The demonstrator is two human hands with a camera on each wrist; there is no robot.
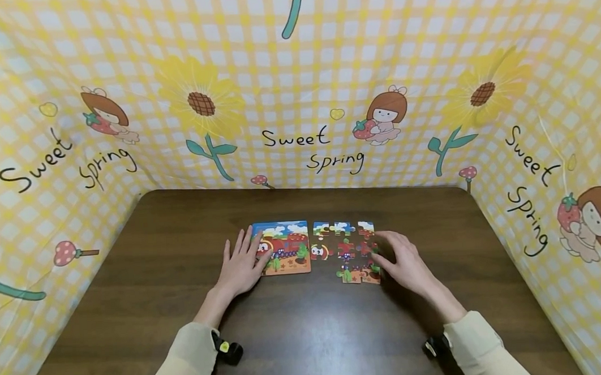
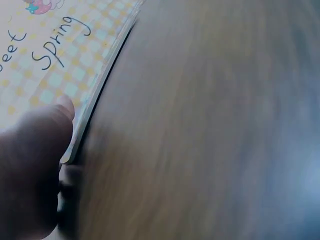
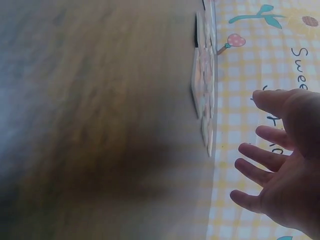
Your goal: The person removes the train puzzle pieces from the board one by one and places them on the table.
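My left hand [image 1: 240,267] lies flat over the left side of a picture board [image 1: 289,264], its fingers spread and straight. The board shows a red cartoon train with a face, sky and sand. Several jigsaw puzzle pieces [image 1: 353,275] with a like picture lie to its right in loose columns, with gaps between them. At their right edge is my right hand [image 1: 403,258], fingers loosely bent, touching or very near the end pieces; which cannot be told. In the right wrist view the pieces [image 3: 202,75] appear edge-on, and the right hand [image 3: 280,170] has its fingers apart.
The dark wooden table [image 1: 298,329] carries the board and pieces around its middle. A yellow checked cloth [image 1: 295,86] with printed flowers and figures stands behind and along both sides. Each wrist bears a black strap device [image 1: 230,352] below a pale sleeve.
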